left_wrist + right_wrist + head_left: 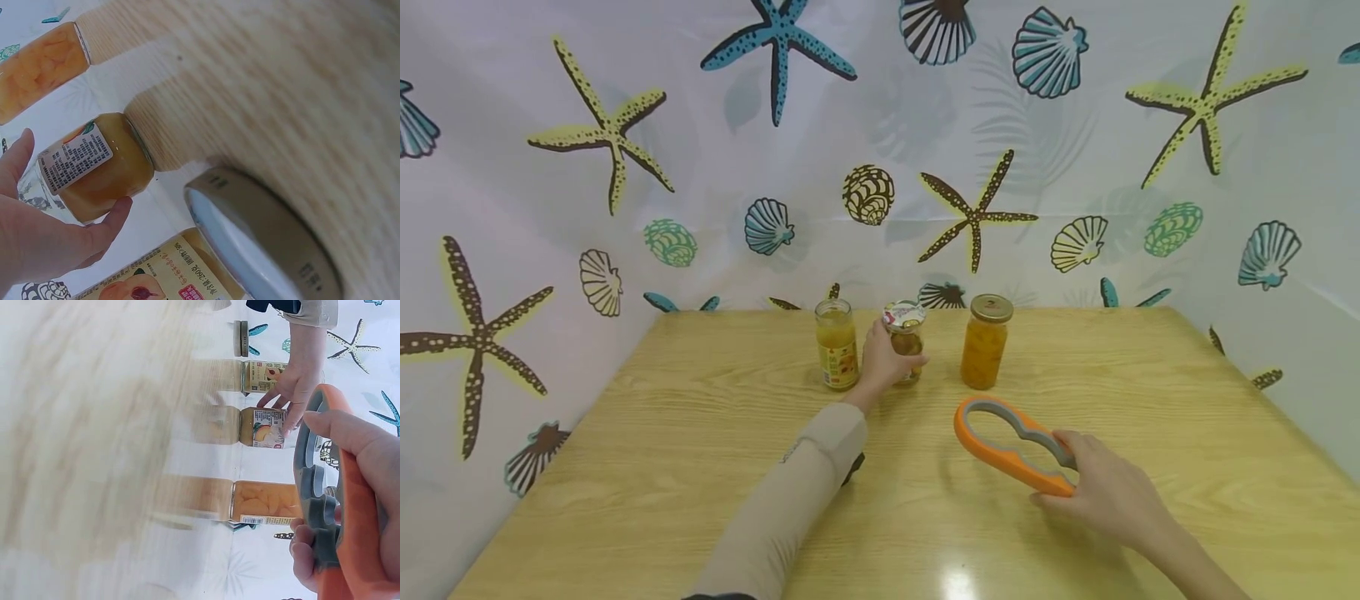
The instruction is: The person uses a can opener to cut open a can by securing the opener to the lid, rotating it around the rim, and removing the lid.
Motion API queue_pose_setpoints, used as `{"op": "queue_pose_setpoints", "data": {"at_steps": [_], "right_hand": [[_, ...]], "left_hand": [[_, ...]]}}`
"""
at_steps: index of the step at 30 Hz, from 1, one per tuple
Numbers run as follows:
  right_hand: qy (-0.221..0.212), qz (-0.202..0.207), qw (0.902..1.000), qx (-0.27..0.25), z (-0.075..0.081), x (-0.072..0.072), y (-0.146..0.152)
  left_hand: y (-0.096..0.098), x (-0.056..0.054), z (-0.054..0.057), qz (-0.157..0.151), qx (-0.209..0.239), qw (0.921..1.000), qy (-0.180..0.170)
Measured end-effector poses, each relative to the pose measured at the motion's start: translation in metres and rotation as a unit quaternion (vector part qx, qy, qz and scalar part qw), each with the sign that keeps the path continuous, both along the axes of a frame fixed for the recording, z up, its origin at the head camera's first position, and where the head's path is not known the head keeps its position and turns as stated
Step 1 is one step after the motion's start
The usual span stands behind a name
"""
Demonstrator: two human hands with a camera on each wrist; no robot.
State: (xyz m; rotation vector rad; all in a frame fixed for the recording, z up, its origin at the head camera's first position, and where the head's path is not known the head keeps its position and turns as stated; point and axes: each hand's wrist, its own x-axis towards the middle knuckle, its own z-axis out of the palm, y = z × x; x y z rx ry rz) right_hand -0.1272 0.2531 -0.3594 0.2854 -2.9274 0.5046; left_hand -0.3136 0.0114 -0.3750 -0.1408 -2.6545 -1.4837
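My left hand (886,357) is at the middle jar (908,343), a small labelled glass jar with a white patterned top and amber contents. Its fingers (112,219) run along the jar's left side, and the thumb stretches past the jar's upper part with a gap beside it in the left wrist view. The jar stands upright on the table. Gripped in my right hand (1112,487) is an orange jar opener (1000,462) with a grey scalloped inner edge, held up in front of the jars. Its loop points left, toward the back.
On the left stands a lidless jar (837,350) with a yellow label. A gold-lidded jar (983,350) of orange fruit is on the right. A loose metal lid (269,244) lies close under my left forearm. Patterned cloth (880,150) hangs behind the wooden table (700,467).
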Motion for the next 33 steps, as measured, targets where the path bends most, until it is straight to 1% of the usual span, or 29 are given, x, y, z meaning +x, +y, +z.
{"op": "queue_pose_setpoints", "data": {"at_steps": [4,8,12,18,26,33], "right_hand": [[0.001,-0.001,1.0000,0.001,-0.0001,0.0003,0.0002],[0.003,-0.001,1.0000,0.002,-0.0009,0.0000,0.0003],[-0.008,-0.003,1.0000,0.003,-0.0017,-0.0009,0.0009],[-0.015,-0.002,0.9999,0.003,0.0002,-0.0046,0.0003],[-0.035,-0.012,0.9993,0.001,0.0014,-0.0051,-0.0003],[-0.031,-0.012,0.9994,-0.009,0.0014,-0.0059,0.0022]], "left_hand": [[0.0000,-0.0011,0.0009,0.007,-0.006,1.0000,0.001],[0.0001,-0.0015,0.0017,0.012,-0.002,0.9999,0.012],[0.0010,-0.0016,0.0015,0.007,0.001,0.9999,0.013],[0.0018,-0.0023,0.0011,0.011,-0.006,0.9998,0.017],[0.0015,0.0003,0.0018,-0.009,0.002,0.9999,0.013],[0.0020,0.0041,0.0035,-0.020,0.002,0.9998,0.010]]}}
